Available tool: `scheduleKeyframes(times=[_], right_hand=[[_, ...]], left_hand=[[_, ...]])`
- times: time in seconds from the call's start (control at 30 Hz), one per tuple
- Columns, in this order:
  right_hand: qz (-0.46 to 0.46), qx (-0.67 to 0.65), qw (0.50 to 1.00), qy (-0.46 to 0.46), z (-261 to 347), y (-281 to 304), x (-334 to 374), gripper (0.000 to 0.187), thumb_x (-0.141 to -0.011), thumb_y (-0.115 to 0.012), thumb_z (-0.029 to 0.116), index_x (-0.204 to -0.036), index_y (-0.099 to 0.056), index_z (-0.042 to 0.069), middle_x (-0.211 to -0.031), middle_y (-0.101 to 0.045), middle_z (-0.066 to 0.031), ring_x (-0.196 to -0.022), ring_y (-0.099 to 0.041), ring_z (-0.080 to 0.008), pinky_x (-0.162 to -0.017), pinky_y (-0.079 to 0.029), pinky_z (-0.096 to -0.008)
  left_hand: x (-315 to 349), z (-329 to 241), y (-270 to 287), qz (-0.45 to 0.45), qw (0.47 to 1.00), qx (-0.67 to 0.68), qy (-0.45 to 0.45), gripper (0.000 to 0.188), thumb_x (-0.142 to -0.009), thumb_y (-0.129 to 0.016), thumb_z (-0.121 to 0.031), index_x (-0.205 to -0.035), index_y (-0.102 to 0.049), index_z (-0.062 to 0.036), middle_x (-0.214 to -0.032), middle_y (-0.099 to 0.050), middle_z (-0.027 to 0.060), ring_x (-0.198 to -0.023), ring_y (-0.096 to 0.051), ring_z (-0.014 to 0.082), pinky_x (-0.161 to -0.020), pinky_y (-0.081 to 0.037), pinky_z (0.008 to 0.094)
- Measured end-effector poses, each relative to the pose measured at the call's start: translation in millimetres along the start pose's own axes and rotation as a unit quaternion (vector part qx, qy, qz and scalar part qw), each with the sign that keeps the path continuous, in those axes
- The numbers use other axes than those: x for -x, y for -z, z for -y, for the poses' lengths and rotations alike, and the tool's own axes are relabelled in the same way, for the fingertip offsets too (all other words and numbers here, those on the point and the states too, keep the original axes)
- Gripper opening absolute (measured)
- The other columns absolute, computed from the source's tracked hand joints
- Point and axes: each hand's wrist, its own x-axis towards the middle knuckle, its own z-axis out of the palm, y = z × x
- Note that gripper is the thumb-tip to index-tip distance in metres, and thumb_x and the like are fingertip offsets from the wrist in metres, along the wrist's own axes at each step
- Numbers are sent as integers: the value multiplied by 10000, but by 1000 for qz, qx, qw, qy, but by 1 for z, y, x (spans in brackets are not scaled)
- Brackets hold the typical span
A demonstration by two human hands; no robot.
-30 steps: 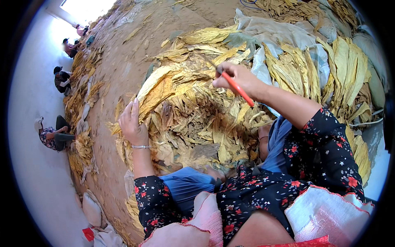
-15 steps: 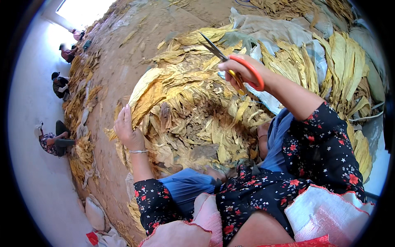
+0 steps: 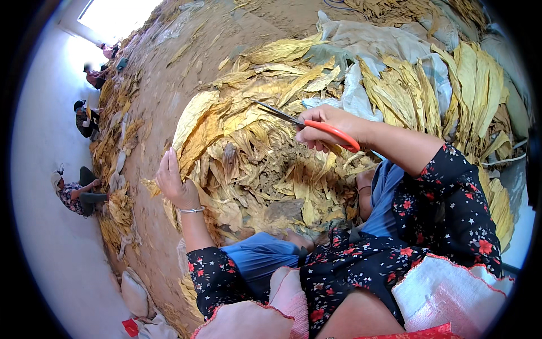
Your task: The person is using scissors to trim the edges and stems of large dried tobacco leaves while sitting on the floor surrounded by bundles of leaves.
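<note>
My right hand [image 3: 324, 127] is closed round the red-orange handle of a pair of scissors [image 3: 279, 114]. The blades look shut or nearly so and point left, above the leaf pile. On the left, my left hand [image 3: 176, 183] pinches the near end of a broad yellow dried tobacco leaf [image 3: 195, 127]. That leaf curves away from me along the pile's left edge, apart from the scissor tips. Between my arms spreads a heap of dried leaves [image 3: 265, 169], yellow to brown and crumpled. My left thumb is partly hidden by the leaf.
Large flat leaves [image 3: 474, 85] lie at the right, with pale plastic sheeting [image 3: 378, 39] behind. Brown dirt floor [image 3: 164, 85] with leaf scraps runs to the left. Several people [image 3: 76, 195] sit along the white wall [image 3: 45, 226] beside leaf piles. A white sack [image 3: 134, 294] lies lower left.
My right hand has lowered the scissors toward me, and the blades have swung to point more to the left. My left hand stays almost in place with the leaf.
</note>
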Motion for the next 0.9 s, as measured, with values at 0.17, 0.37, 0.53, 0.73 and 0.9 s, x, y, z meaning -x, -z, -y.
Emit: scheduleKeyframes(times=[0.17, 0.37, 0.53, 0.73, 0.9], right_hand=[[-60, 152, 981, 105, -7, 3, -3, 309, -764, -706, 320, -832, -599, 37, -672, -572, -25, -585, -498, -84, -541, -400, -248], [-50, 213, 968, 122, 1, 5, 7, 317, -748, -718, 292, -864, -598, 22, -665, -567, -38, -631, -505, -110, -572, -405, -272], [-74, 217, 962, 147, 2, -1, 8, 302, -752, -712, 270, -876, -601, 18, -653, -567, -65, -614, -515, -127, -577, -417, -297], [-101, 254, 954, 124, 3, -2, 8, 286, -748, -695, 260, -897, -616, 29, -664, -605, -114, -608, -583, -202, -578, -436, -323], [-152, 318, 927, 127, 7, -5, 9, 281, -749, -667, 256, -913, -615, 34, -709, -611, -171, -666, -605, -318, -601, -452, -372]], left_hand=[[-3, 2, 4, -22, 999, 26, 10, 690, -583, -473, 183, -1224, -574, -51, -1160, -603, 113, -1036, -557, 267, -866, -403, 359], [-1, 5, 7, -26, 1000, 6, 13, 695, -578, -468, 185, -1224, -573, -50, -1173, -600, 116, -1043, -559, 267, -880, -398, 359], [-1, 4, 6, -28, 1000, 4, 13, 698, -578, -465, 187, -1225, -571, -52, -1176, -601, 111, -1048, -561, 267, -883, -396, 358], [-2, 2, 5, -27, 999, 14, 13, 708, -572, -460, 199, -1232, -557, -39, -1166, -604, 123, -1043, -563, 277, -885, -400, 362], [-3, -1, 7, -34, 999, 27, 4, 678, -597, -480, 202, -1232, -550, -24, -1162, -604, 132, -1036, -567, 283, -883, -409, 366]])
